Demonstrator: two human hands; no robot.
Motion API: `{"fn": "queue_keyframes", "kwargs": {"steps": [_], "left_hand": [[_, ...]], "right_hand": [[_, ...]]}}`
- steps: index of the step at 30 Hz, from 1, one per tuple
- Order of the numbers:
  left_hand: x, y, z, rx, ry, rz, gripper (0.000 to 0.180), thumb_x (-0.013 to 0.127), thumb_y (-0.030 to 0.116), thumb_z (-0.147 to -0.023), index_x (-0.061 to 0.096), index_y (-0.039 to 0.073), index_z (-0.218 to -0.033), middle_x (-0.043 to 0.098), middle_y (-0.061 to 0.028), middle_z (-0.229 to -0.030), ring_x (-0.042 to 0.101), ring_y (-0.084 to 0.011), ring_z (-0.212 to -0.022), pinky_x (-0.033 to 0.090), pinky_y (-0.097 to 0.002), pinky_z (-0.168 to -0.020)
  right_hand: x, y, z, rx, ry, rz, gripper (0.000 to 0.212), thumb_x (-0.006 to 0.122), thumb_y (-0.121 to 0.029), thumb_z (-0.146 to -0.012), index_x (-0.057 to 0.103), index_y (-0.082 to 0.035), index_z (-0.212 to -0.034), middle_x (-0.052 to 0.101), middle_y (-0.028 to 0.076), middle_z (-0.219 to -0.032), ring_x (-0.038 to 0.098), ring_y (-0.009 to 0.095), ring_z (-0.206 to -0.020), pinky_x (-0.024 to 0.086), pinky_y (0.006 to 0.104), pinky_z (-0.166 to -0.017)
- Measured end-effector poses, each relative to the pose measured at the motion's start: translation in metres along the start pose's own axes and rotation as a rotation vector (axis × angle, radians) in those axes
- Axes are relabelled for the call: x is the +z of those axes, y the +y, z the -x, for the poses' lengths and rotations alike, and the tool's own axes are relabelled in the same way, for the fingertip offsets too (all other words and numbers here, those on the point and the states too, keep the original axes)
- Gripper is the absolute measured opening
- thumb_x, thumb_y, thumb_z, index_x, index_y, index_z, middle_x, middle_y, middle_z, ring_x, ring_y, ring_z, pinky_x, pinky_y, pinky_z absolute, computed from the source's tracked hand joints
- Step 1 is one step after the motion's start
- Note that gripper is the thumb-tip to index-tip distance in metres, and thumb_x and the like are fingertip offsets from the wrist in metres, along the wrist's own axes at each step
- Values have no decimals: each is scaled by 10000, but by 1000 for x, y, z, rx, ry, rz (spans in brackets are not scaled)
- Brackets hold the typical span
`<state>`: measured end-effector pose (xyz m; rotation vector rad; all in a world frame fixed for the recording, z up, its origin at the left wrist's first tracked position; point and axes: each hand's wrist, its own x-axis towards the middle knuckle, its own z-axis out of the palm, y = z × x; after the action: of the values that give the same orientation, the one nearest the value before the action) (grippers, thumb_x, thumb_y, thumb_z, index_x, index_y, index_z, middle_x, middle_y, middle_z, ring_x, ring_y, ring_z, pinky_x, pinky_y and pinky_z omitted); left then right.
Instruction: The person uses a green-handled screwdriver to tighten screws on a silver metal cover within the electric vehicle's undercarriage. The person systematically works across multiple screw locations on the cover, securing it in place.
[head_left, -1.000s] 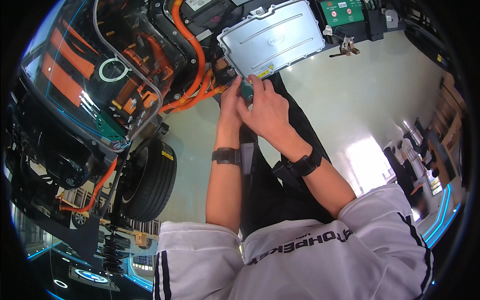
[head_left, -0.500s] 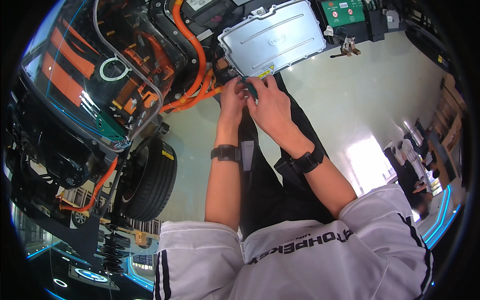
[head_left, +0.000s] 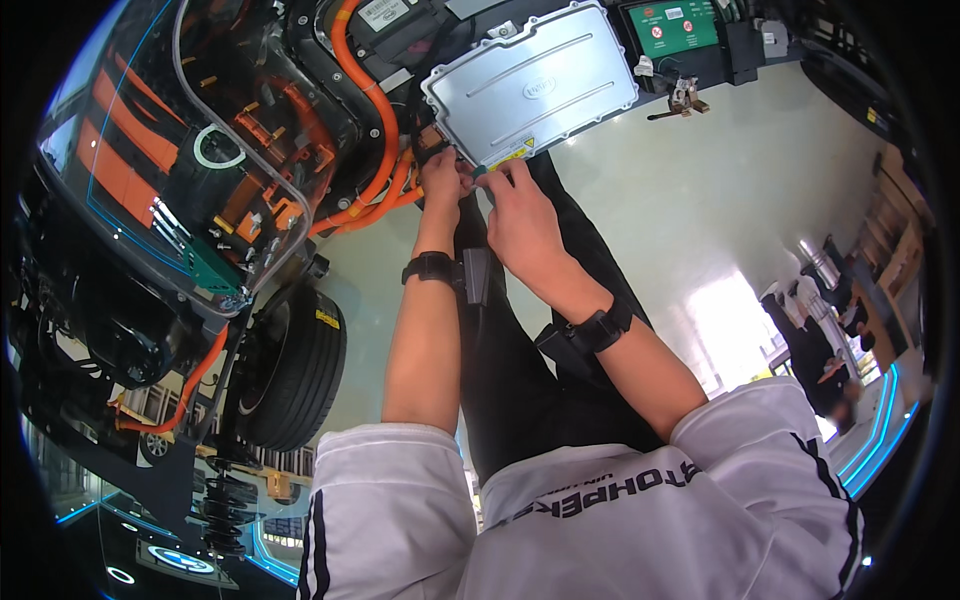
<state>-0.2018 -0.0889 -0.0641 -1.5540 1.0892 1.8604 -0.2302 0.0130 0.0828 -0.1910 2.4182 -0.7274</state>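
Note:
A silver metal box with a ribbed lid [head_left: 545, 85] lies ahead of me, a yellow warning label [head_left: 505, 160] along its near edge. My right hand [head_left: 525, 222] is closed just below that edge, its fingertips pinching a small dark green piece [head_left: 480, 172] whose kind is mostly hidden. Beside it, at the box's near left corner, my left hand [head_left: 441, 182] has its fingers curled together. What they grip, if anything, is hidden. Thick orange cables [head_left: 375, 195] run just left of that hand. A small brown block [head_left: 430, 138] sits just beyond it.
A cutaway vehicle front with orange parts [head_left: 130, 150] fills the left side, above a tire [head_left: 300, 370]. Right of the box are a green labelled panel [head_left: 675, 28] and a metal bracket [head_left: 685, 98]. Another person [head_left: 810, 345] is at the far right.
Both hands have shifted slightly left in the picture. More of the right hand's back shows, and less of the green piece is visible. The whole view has drifted a little left.

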Motion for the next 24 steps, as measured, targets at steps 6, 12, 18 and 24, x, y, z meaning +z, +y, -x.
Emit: {"fn": "queue_keyframes", "kwargs": {"steps": [6, 12, 18, 24], "left_hand": [[-4, 0, -24, -10, 39, -62, 262, 534, 269, -963, 581, 52, -824, 485, -4, -584, 420, -93, -421, 319, -265, -346], [6, 4, -33, -91, 148, -15, 272, 605, 235, -905, 547, 42, -723, 483, -20, -556, 415, -118, -384, 267, -274, -353], [10, 8, -30, -138, 168, 56, 201, 626, 151, -825, 565, 35, -672, 473, -27, -529, 417, -123, -381, 272, -272, -352], [13, 13, -30, -159, 226, -9, 179, 640, 134, -817, 587, -7, -720, 526, -65, -567, 493, -161, -429, 309, -285, -367]], "right_hand": [[-1, -2, 0, 43, -27, -21, 344, 577, 76, -729, 575, -27, -1056, 488, 156, -1092, 584, 347, -947, 514, 427, -760], [-5, -1, -1, 23, -20, -32, 378, 565, 102, -721, 590, -43, -1069, 495, 149, -1083, 591, 348, -934, 510, 435, -758], [-4, 3, -3, 6, -17, -71, 338, 597, 88, -744, 642, -75, -1037, 518, 129, -1083, 592, 333, -918, 505, 416, -755], [-13, 9, -8, -10, -73, -100, 330, 637, 53, -770, 651, -97, -1063, 527, 119, -1093, 596, 324, -941, 498, 394, -783]]}}
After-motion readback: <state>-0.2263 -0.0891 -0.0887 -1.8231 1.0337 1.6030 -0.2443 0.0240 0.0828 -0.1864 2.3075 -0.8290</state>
